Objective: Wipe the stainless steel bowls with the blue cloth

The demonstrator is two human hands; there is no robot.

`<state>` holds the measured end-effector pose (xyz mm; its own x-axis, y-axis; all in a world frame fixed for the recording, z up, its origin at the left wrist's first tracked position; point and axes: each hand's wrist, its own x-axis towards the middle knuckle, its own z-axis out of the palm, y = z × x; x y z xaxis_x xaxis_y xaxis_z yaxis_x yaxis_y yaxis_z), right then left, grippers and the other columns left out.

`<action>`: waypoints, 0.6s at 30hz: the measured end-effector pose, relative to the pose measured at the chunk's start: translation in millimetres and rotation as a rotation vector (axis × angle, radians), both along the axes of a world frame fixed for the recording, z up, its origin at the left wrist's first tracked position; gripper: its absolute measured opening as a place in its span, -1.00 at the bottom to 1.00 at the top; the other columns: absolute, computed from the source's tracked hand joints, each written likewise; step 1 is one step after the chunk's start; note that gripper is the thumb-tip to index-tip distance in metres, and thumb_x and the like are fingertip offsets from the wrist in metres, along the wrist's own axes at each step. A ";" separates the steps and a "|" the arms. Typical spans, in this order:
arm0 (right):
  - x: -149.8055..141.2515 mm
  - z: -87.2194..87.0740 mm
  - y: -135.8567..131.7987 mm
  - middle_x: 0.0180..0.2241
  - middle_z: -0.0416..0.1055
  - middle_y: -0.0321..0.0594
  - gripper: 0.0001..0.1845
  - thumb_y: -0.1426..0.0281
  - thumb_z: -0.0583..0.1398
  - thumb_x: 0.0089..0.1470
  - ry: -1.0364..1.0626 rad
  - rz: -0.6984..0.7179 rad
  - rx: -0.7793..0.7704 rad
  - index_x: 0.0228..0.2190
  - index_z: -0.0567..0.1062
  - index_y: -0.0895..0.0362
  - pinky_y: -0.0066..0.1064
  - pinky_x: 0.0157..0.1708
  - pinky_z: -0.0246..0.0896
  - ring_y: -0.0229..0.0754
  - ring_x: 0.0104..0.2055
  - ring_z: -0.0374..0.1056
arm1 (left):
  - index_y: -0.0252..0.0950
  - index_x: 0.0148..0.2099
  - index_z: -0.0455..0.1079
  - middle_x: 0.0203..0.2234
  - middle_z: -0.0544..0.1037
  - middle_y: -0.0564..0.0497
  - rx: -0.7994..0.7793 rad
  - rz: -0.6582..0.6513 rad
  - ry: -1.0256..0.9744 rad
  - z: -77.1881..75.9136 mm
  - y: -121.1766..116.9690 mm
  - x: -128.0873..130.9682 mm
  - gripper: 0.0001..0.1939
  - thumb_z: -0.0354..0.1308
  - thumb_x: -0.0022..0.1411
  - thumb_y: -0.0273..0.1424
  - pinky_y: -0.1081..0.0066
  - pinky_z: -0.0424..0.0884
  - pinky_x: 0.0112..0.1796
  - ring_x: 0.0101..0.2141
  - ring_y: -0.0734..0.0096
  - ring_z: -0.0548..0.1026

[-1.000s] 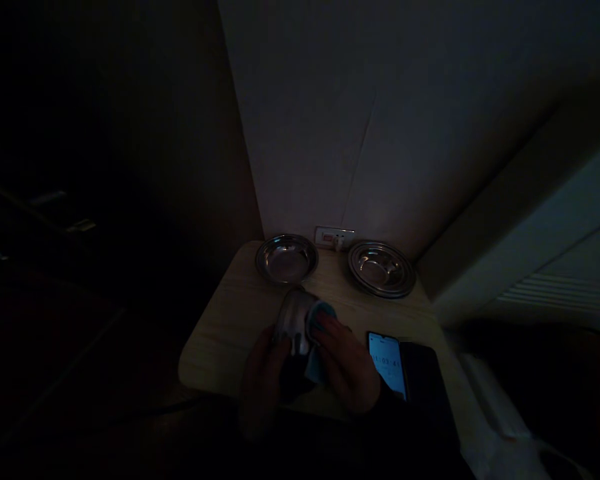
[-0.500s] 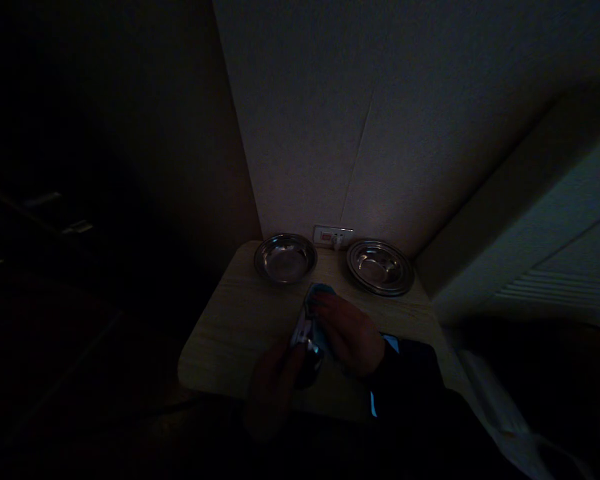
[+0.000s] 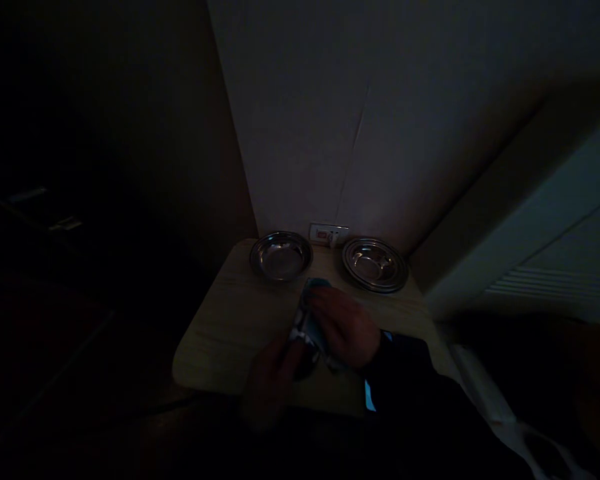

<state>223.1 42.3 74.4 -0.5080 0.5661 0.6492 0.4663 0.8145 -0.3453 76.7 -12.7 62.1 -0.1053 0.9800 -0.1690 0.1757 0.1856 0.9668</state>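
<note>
Your left hand (image 3: 270,377) has its fingers gripping a shiny metal piece (image 3: 301,328) above the near part of the surface (image 3: 230,327); its exact shape is too dark to tell. Your right hand (image 3: 347,325) presses a blue cloth (image 3: 316,329) against it, fingers bent over the cloth. The metal dish (image 3: 281,256) sits far left, the stacked dishes (image 3: 375,265) far right.

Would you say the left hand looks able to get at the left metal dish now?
Probably not while the left hand holds the shiny object, though nothing seems to block the dish.
</note>
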 end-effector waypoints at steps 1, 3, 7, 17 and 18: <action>0.6 1.0 -0.3 -0.16 0.45 -0.03 -0.72 0.47 0.02 0.11 -0.005 -0.022 -0.002 -0.18 0.45 0.21 -0.20 -0.04 0.26 -0.11 -0.05 0.32 | -0.33 -0.17 0.45 -0.28 0.56 -0.07 -0.001 0.015 0.012 -1.1 -0.3 0.7 -0.62 0.04 0.07 -0.19 0.35 0.41 -0.24 -0.29 0.27 0.49; 1.7 2.2 -1.3 -0.11 0.43 -0.09 -0.71 0.47 0.04 0.10 -0.037 0.001 -0.044 -0.15 0.44 0.16 -0.18 -0.02 0.24 -0.10 0.00 0.27 | -0.31 -0.17 0.46 -0.26 0.56 -0.08 -0.003 0.084 0.043 -3.9 -1.0 2.2 -0.61 0.05 0.05 -0.18 0.35 0.40 -0.22 -0.25 0.25 0.49; 3.8 0.0 -2.4 -0.15 0.43 -0.02 -0.72 0.47 0.04 0.11 -0.004 -0.045 -0.044 -0.17 0.46 0.21 -0.22 -0.05 0.27 -0.10 -0.06 0.32 | -0.32 -0.13 0.44 -0.28 0.56 -0.07 0.004 -0.022 0.029 -6.2 -2.1 4.9 -0.60 0.02 0.09 -0.17 0.35 0.41 -0.24 -0.27 0.25 0.50; 0.7 -2.1 0.4 -0.15 0.42 -0.04 -0.70 0.42 0.02 0.12 0.037 -0.057 -0.116 -0.16 0.46 0.16 -0.22 -0.06 0.27 -0.10 -0.06 0.31 | -0.32 -0.19 0.47 -0.30 0.57 -0.05 -0.002 0.024 0.028 2.1 0.4 3.8 -0.61 0.06 0.03 -0.17 0.36 0.42 -0.23 -0.26 0.24 0.50; -0.5 -2.0 1.1 -0.12 0.41 -0.07 -0.70 0.42 0.03 0.11 0.032 -0.017 -0.126 -0.14 0.45 0.15 -0.21 -0.03 0.24 -0.10 -0.01 0.27 | -0.31 -0.19 0.47 -0.30 0.57 -0.05 -0.006 0.038 0.019 1.7 0.2 3.3 -0.60 0.05 0.03 -0.16 0.37 0.42 -0.24 -0.27 0.24 0.50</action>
